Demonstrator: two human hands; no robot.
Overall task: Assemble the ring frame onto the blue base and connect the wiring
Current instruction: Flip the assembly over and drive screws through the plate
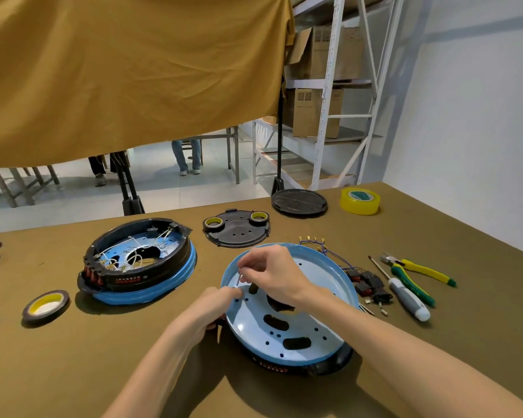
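Two bare hands meet over the blue base [311, 333], which lies tilted near the front edge of the table [435, 342], its pale perforated inside facing up and a black ring frame [329, 362] showing beneath its near rim; the right hand [272, 273] pinches a thin pale piece, perhaps a wire end or small screw, between thumb and fingertips above the base's far-left part; the left hand [215, 306] grips the base's left rim, fingers curled over the edge with the forefinger pointing in toward the holes. Just beside the base on its right lie black switches with blue wires [366, 282], then a grey-handled screwdriver [405, 294] and green-and-yellow pliers [417, 273] nearer the right edge. Toward the left side of the table rests an already wired unit [139, 260], a black ring on a blue base with white wires inside; a dark tape roll [46, 304] lies near its front left. Further back sit a black cover plate [237, 229] carrying two small tape rolls, a round black stand foot [299, 202], and a yellow tape roll [360, 200] near the far right corner.
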